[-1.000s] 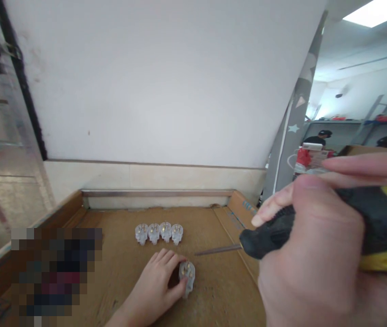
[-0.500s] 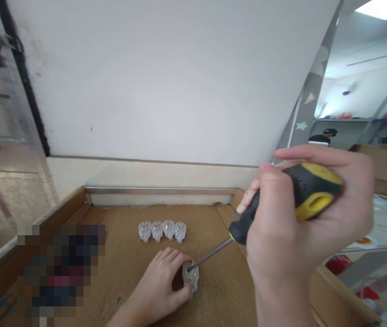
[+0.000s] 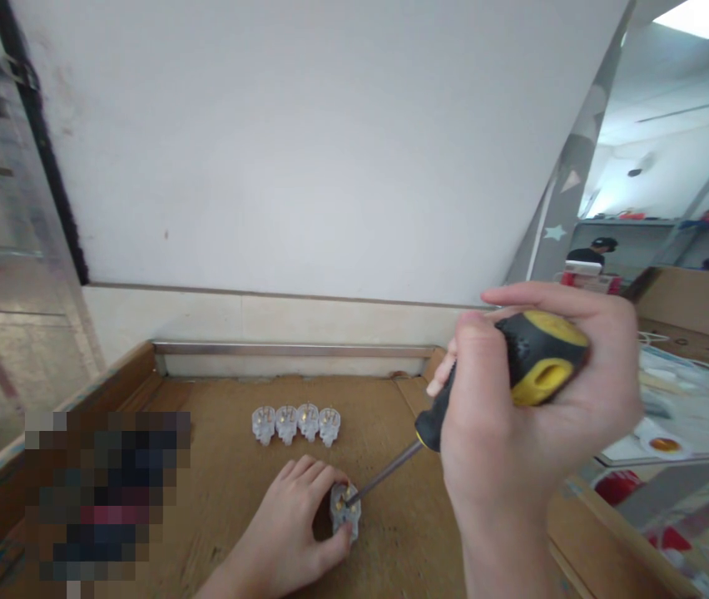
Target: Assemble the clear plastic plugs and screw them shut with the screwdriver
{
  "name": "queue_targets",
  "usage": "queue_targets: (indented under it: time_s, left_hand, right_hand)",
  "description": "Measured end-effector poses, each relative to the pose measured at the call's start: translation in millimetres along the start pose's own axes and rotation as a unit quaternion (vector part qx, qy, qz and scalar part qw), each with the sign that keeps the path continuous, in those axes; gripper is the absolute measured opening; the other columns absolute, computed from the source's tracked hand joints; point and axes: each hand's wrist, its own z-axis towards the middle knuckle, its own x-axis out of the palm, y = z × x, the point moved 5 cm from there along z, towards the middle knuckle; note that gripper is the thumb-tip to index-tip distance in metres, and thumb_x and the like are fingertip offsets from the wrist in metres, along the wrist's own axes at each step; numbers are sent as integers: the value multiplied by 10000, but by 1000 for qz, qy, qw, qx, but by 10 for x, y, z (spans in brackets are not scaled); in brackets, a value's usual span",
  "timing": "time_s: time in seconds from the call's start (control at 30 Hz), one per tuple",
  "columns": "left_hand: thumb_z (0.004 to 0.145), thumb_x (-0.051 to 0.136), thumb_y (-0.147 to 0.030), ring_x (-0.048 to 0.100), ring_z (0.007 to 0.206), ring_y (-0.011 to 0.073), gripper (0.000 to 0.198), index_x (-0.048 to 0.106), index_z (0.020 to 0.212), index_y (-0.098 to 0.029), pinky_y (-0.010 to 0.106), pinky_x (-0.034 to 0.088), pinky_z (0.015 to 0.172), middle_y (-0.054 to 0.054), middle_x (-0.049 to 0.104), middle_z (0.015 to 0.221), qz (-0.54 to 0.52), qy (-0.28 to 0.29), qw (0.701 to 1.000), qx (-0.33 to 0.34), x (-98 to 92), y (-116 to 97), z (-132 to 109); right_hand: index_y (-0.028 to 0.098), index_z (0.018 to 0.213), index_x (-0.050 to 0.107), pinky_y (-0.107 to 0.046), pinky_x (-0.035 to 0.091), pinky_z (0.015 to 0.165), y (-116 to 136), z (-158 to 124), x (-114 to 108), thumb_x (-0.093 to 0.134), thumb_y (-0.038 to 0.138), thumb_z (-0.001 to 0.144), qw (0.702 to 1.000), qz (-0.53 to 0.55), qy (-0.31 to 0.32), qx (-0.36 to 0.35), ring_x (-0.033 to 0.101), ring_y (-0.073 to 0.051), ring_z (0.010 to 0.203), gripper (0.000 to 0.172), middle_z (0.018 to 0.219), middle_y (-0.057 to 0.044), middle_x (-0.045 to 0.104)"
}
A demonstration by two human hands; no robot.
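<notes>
My left hand [image 3: 295, 528] pins a clear plastic plug [image 3: 346, 520] with brass-coloured metal parts against the brown board, thumb at its near end and fingers along its far left side. In my right hand [image 3: 535, 416] is a screwdriver [image 3: 545, 358] with a black and yellow handle, fingers wrapped around it. Its metal shaft slants down to the left, and the tip meets the inside of the plug. Beyond my left hand, several similar clear plugs [image 3: 297, 423] stand side by side in a row.
Raised wooden edges [image 3: 123, 378] border the brown work surface [image 3: 217, 466]. A pixelated dark patch covers the left side. Behind rises a white panel [image 3: 304, 150]. To the right are a white table [image 3: 691, 416], a cardboard box [image 3: 697, 304] and, farther back, a person [image 3: 592, 251].
My right hand and the screwdriver handle have shifted left and slightly down. The tip remains at the plug, which my left hand still holds. The row of plugs stays in place.
</notes>
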Motion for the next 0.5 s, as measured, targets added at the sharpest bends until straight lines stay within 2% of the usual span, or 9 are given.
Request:
queue_targets:
  time_s: [0.1,0.13,0.2,0.3,0.4,0.5]
  left_hand:
    - [704,572,-218,534,872,213,259,574,963,-237,335,395,794,19,619,907,-1,3,1000,-1,-5,-7,-7]
    - [705,571,-218,534,872,213,262,572,966,-237,334,395,793,20,618,910,-1,4,1000,0,-5,-9,-10]
    - [705,573,-222,533,871,215,274,569,978,-237,335,398,789,24,616,913,1,6,1000,2,-3,-10,-15]
    - [715,571,-232,532,878,219,269,569,983,-235,340,398,790,27,616,919,4,4,1000,3,3,-2,-18]
    - [727,571,-249,533,882,224,256,571,982,-230,347,395,793,30,619,927,6,1,1000,-3,13,17,-23]
    - [724,578,-249,530,886,225,258,575,981,-231,346,392,795,28,619,932,5,2,1000,-10,22,25,-31]
  right_hand:
    - [224,863,444,-280,422,461,-29,-42,-6,474,231,808,994,24,-90,56,486,-121,486,63,677,15,451]
    - [222,850,455,-278,419,465,-26,-48,12,489,229,795,992,34,-102,67,485,-119,491,64,679,15,454]
    - [219,816,472,-268,399,446,-10,-37,61,515,213,768,988,63,-115,78,461,-108,476,65,674,21,451]
    - [214,772,478,-243,368,407,13,17,153,527,164,736,988,103,-101,62,418,-86,439,79,638,43,433]
    - [207,757,484,-233,382,422,0,62,201,526,138,718,990,98,-93,44,422,-82,441,90,620,50,441]
    - [202,757,490,-253,405,466,-46,64,174,532,147,709,989,71,-113,62,456,-102,478,84,633,35,468]
